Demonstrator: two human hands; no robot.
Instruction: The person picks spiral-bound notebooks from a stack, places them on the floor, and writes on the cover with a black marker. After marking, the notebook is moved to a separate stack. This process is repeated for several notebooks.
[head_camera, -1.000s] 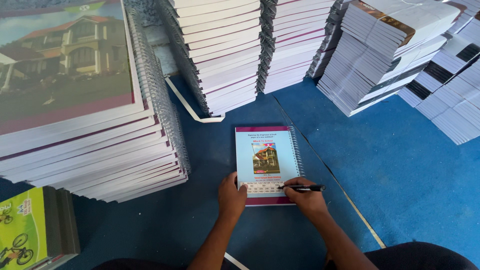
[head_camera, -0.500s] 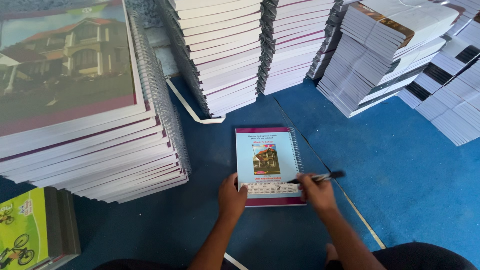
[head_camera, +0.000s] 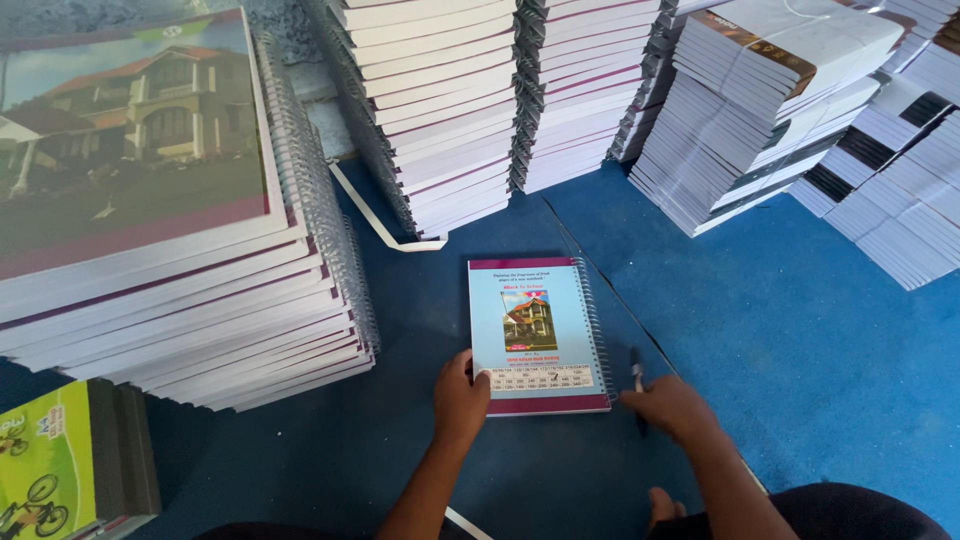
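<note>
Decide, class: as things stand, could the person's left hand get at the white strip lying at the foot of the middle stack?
Probably yes. The left hand rests on the spiral notebook, and only bare blue floor lies between it and the white strip. Nothing covers the strip, though it would take a forward stretch.

Spiral-bound notebook (head_camera: 538, 335): laid flat and closed on the blue floor mat (head_camera: 800, 330), cover up, wire spine along its right edge. Cover light blue with maroon bands at top and bottom, a small house picture at centre, a printed grid near the bottom. Pen (head_camera: 637, 378): dark, with a pale tip, set just beside the notebook's lower right corner, lying roughly parallel to the spine.
</note>
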